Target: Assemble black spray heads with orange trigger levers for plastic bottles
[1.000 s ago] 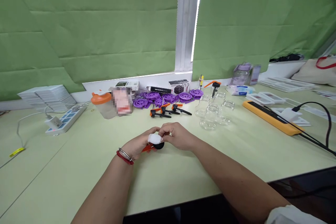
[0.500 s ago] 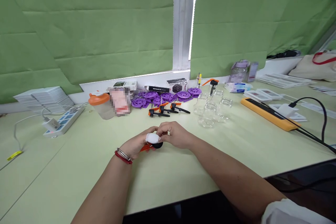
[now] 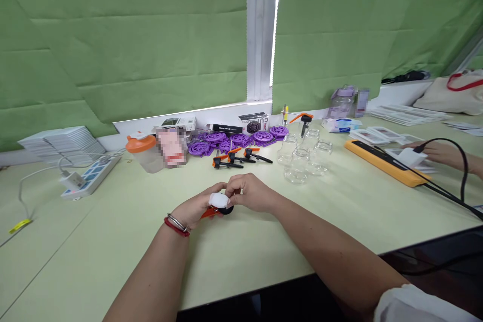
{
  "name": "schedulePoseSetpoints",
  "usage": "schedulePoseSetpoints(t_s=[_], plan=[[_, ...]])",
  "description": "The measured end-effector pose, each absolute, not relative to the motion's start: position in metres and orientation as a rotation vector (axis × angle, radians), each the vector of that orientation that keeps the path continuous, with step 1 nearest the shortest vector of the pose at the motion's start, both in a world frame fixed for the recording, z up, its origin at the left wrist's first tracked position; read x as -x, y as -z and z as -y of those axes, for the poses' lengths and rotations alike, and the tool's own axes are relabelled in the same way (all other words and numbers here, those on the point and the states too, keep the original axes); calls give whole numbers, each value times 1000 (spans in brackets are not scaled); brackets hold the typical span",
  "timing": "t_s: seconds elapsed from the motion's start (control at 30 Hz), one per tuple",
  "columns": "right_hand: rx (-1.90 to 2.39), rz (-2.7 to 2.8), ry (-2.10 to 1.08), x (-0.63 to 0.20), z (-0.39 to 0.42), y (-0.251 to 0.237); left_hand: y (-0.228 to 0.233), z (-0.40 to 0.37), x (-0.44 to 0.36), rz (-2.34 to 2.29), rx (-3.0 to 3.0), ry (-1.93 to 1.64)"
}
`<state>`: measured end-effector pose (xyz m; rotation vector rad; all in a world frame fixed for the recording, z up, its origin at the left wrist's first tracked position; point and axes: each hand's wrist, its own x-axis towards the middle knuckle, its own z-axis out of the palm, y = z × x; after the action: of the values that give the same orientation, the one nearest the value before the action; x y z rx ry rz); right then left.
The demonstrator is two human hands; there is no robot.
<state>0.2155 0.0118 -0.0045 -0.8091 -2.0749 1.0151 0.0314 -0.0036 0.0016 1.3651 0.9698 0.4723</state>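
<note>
Both hands, left hand point(image 3: 194, 209) and right hand point(image 3: 251, 193), pinch one clamp point(image 3: 221, 207).

Small orange-and-black clamp point(image 3: 221, 209) held low over the table, partly hidden

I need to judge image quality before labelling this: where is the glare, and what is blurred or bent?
Head view: bright glare runs down the gap between the green blinds; a pixelated patch hides something beside the orange-lidded cup; the table edge bows with wide-angle distortion; the hands are sharp.
</note>
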Motion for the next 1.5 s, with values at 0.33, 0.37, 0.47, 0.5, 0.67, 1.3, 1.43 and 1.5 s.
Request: schedulePoseSetpoints(t_s=[0.33,0.37,0.47,0.5,0.67,1.3,1.43,1.5], plan=[[821,2059,-1029,-216,-13,7,-1,3,-32,-952,-1364,-483],[821,2044,-1042,-215,-13,8,-1,3,-32,-955,-1364,-484],[826,1982,-1109,-214,-15,11,-1,3,-32,-959,-1368,-475],[830,1957,-1141,-214,-15,12,-1,3,-32,-962,-1368,-471],[845,1850,-1324,-213,-17,15,0,2,-31,-963,-1367,-477],[790,1880,-1286,-215,-19,20,0,1,-29,-943,-1370,-452],[788,1939,-1209,-218,-16,16,0,0,-29,-946,-1360,-443],[774,1979,-1173,-219,-15,13,0,0,-28,-946,-1362,-441]])
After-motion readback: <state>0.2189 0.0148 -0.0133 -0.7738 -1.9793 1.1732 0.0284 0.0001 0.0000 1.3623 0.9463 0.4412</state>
